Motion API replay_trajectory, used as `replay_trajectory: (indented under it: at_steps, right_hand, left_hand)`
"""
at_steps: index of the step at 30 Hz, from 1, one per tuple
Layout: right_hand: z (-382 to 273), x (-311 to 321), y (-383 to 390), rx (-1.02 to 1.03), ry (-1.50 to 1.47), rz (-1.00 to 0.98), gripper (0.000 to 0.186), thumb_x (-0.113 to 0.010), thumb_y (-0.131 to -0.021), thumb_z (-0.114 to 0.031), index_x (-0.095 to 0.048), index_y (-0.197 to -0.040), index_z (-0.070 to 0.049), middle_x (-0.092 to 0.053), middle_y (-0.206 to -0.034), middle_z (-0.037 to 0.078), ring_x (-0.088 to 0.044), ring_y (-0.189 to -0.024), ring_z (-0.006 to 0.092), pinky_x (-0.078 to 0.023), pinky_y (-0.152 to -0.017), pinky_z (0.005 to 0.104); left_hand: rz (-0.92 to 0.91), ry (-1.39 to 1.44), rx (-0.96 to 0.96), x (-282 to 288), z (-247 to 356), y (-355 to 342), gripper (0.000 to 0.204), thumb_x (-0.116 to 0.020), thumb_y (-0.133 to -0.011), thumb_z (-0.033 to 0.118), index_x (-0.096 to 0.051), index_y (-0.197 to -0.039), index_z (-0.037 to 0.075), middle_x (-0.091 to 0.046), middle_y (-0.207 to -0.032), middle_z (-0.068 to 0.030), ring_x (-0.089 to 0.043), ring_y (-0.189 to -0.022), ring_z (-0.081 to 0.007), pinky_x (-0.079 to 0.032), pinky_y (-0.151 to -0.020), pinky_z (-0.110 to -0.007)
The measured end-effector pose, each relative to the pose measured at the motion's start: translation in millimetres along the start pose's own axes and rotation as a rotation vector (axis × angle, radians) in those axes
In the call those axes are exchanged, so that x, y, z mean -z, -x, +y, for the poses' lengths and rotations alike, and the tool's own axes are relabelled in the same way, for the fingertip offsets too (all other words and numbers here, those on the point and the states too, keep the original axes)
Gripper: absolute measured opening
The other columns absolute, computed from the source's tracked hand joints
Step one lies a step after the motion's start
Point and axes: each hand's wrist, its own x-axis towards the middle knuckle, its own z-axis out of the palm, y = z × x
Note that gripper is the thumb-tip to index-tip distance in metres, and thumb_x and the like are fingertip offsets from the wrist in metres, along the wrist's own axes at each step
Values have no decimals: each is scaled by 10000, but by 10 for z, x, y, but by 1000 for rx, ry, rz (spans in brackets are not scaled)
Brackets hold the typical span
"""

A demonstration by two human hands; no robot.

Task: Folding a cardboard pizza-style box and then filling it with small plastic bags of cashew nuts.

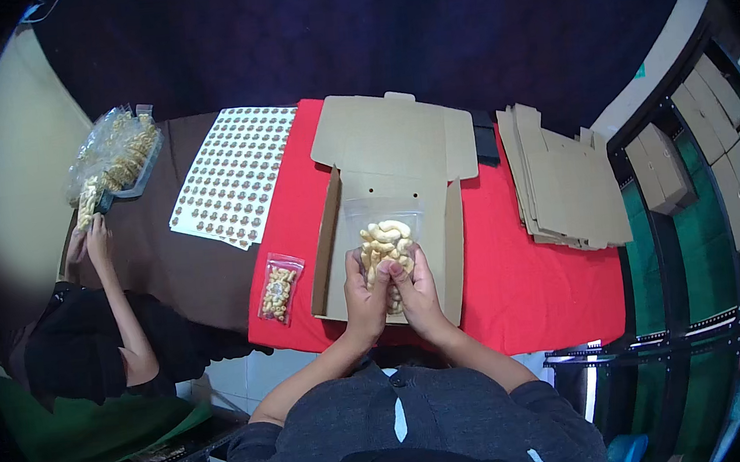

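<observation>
A clear zip bag of cashews [388, 233] is held upright between both my hands, over an open cardboard box [329, 250]. My left hand [366, 302] grips the bag's left side and my right hand [419, 295] its right side, with both thumbs pressed on the front. My fingers behind the bag are hidden. The box lies with its lid [390, 132] folded back, away from me. Left of the box, a second filled bag of cashews [279, 290] rests on the red cloth [534, 291].
Sheets of round stickers [229, 177] lie at the left. Beyond them, a co-worker's hands [93, 239] hold a bag beside a pile of filled bags [117, 154]. Flattened cardboard boxes [570, 183] are stacked at right, near a shelf holding brown boxes [659, 169].
</observation>
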Motion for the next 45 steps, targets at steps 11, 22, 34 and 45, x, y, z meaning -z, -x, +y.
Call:
replay_trajectory:
  at_steps: [11, 22, 34, 45]
  right_hand:
    - [-80, 309, 222, 2, 60, 180, 467, -374, -993, -288, -294, -1328, 27, -433, -1256, 118, -408, -1181, 170, -321, -1004, 300]
    - [-33, 507, 227, 13, -41, 159, 462, -281, -1008, -333, -330, -1315, 9, -434, -1253, 115, -399, -1182, 168, -294, -1016, 296]
    - [-285, 733, -47, 215, -17, 353, 125, -637, -865, -132, -624, -897, -13, -589, -1021, 91, -543, -960, 131, -418, -850, 270]
    - [-353, 590, 151, 211, 351, 124, 73, -671, -792, -52, -641, -789, 15, -592, -779, 90, -574, -751, 159, -435, -686, 264]
  left_hand:
    - [-113, 41, 39, -241, -163, 84, 321, -508, -947, 236, -405, -1141, 2, -528, -1071, -87, -509, -997, -132, -408, -867, -271]
    - [-106, -84, 38, -316, -189, 116, 472, -239, -997, 407, -408, -1130, -13, -548, -1014, -117, -532, -948, -145, -428, -819, -280]
    - [-426, -49, 110, -214, -246, 185, 606, -221, -961, 522, -364, -1208, -13, -520, -1128, -137, -526, -1044, -171, -407, -913, -302]
    - [-291, -255, -242, -124, -4, -147, 248, -689, -802, 213, -558, -903, 28, -565, -1027, -134, -529, -1019, -227, -362, -937, -343]
